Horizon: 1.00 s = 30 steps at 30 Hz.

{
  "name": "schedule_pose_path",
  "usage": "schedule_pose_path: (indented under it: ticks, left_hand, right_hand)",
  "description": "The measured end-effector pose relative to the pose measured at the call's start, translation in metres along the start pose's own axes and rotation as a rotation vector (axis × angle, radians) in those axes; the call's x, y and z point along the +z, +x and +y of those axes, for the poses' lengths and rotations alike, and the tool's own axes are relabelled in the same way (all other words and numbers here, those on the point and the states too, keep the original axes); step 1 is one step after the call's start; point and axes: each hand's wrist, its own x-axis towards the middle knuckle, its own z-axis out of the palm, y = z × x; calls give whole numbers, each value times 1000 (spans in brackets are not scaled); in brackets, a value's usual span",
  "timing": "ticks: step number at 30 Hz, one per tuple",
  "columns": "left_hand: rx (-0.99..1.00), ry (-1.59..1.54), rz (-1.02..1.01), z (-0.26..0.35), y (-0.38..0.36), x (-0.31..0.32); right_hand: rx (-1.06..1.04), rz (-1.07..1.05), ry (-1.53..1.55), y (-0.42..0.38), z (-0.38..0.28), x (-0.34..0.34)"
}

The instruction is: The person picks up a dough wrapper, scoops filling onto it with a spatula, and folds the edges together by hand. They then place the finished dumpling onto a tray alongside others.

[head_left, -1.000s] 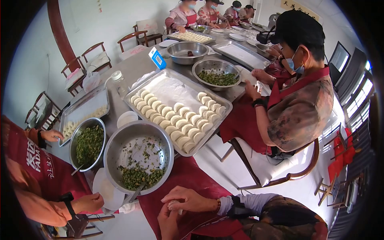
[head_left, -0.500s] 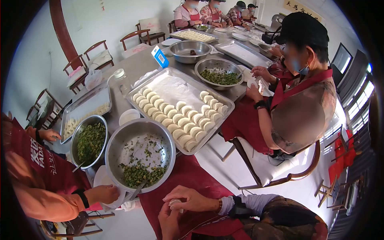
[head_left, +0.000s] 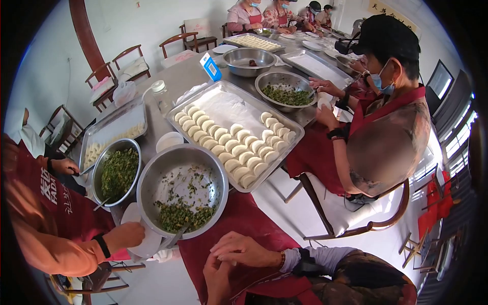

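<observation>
My right hand [head_left: 245,250] and my left hand [head_left: 217,279] meet over my red apron [head_left: 203,249]. Their fingers are closed together around a dumpling that showed white between them a moment ago and is now covered by the fingers. Just beyond them stands a large steel bowl [head_left: 221,195] with chopped green filling [head_left: 185,216] and a spoon [head_left: 178,236] in it. Behind the bowl, a metal tray [head_left: 223,104] bears rows of folded dumplings [head_left: 239,147], its upper middle dusted with flour.
On the left, a co-worker's hand [head_left: 126,235] is at a white plate [head_left: 147,244], near another bowl of filling [head_left: 119,173]. A seated co-worker [head_left: 386,127] on the right holds a wrapper [head_left: 324,101]. A small white dish [head_left: 169,141] and a jar [head_left: 161,94] stand on the table.
The fingers of my right hand have closed further over the dumpling, hiding it. The left co-worker's hand has shifted slightly up and left. The view has moved a little, so the table appears farther right.
</observation>
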Motion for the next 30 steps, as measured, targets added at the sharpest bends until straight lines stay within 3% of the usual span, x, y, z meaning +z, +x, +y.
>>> schedule_pose_path:
  ticks: [5, 8, 14, 17, 30]
  left_hand:
    - [-5, -50, -40, -17, 4, -5]
    - [-20, -85, -20, -12, 3, -3]
    - [-22, -42, -36, -15, 4, -4]
    - [-9, -36, -7, -12, 2, -1]
    - [-43, 60, -43, -24, 4, -9]
  right_hand:
    - [-21, -48, -35, -1, 12, -1]
    - [-62, 46, -48, 1, -3, 1]
    - [-60, -83, -94, 2, 5, -2]
    - [-86, -26, -136, 1, 0, -3]
    - [-97, -144, -147, -1, 15, -6]
